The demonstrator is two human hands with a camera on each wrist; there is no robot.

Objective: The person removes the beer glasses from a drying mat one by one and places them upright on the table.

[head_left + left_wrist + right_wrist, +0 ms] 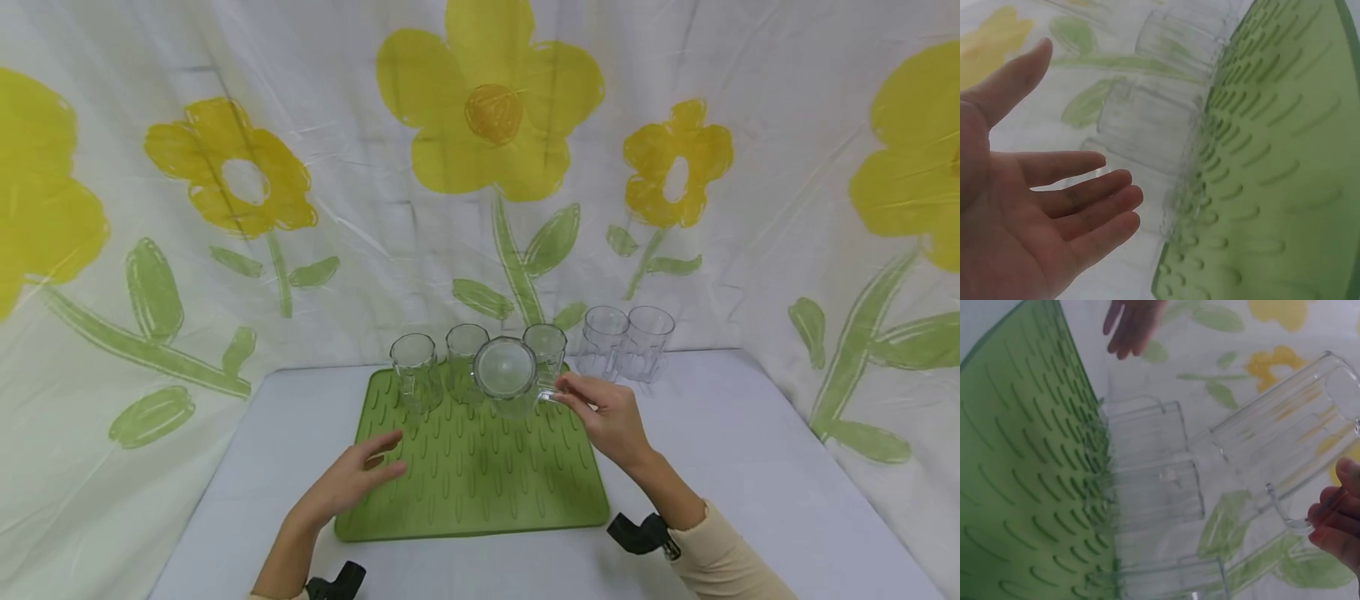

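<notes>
My right hand [603, 412] pinches the handle of a clear glass mug [505, 367] above the back half of a green ridged mat [480, 492]. The mug's round end faces the head camera; in the right wrist view the mug [1285, 431] hangs tilted, apart from the mat. My left hand [352, 479] hovers over the mat's left side, holding nothing, its fingers spread in the left wrist view. Along the mat's back edge stand a left glass mug [416, 375], a middle one [463, 350] and a right one [546, 340], partly behind the held mug.
Two more glass mugs, one [602, 342] beside the other [651, 342], stand on the white table [720, 467] right of the mat's back corner. A white curtain [360, 208] with yellow flowers hangs right behind the table.
</notes>
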